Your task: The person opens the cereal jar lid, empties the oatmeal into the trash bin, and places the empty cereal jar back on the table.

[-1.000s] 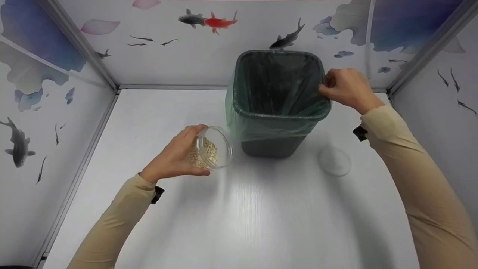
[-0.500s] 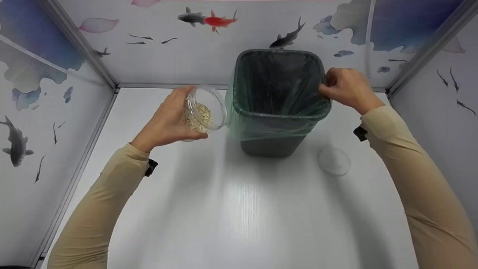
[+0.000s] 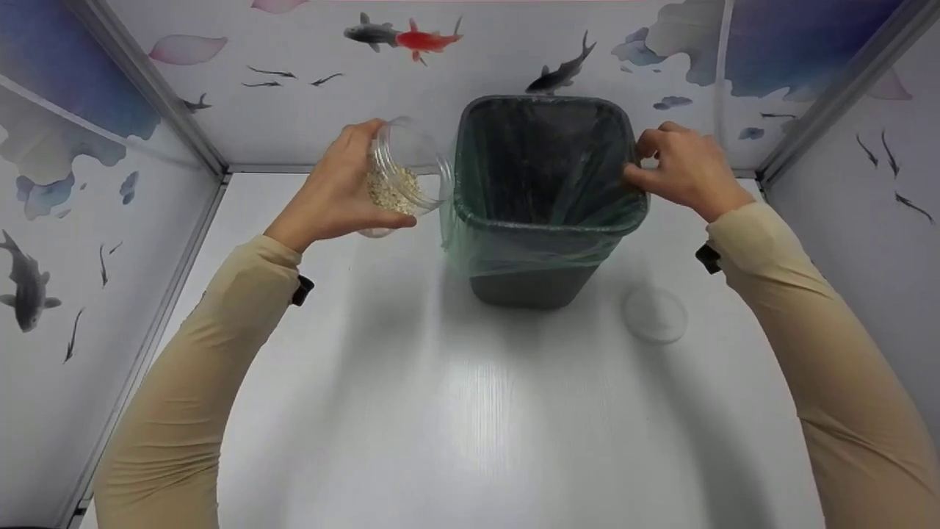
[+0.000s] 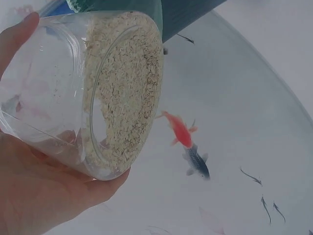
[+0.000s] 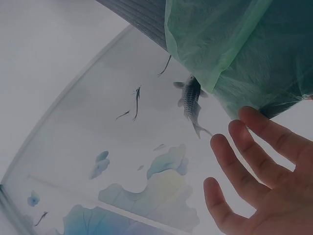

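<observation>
My left hand [image 3: 330, 195] grips a clear jar [image 3: 408, 150] beside the bin's left rim. The jar lies tilted, its uncapped mouth facing right. Pale oat-like flakes [image 4: 129, 83] are heaped toward its base in the left wrist view. A dark trash bin [image 3: 525, 290] stands upright, lined with a translucent green bag [image 3: 540, 248] folded over its rim. My right hand [image 3: 684, 170] pinches the bin's right rim, thumb on the inner side. In the right wrist view, the other fingers [image 5: 244, 169] of that hand spread outside the green bag.
A clear round lid [image 3: 655, 316] lies flat on the white table [image 3: 470, 426], right of the bin. Behind the bin rises a back wall [image 3: 294, 125] with painted fish, and side walls flank the table.
My left hand has carried the jar away from me, up to the level of the bin's rim, with the flakes still inside. My right hand stays at the bin's rim.
</observation>
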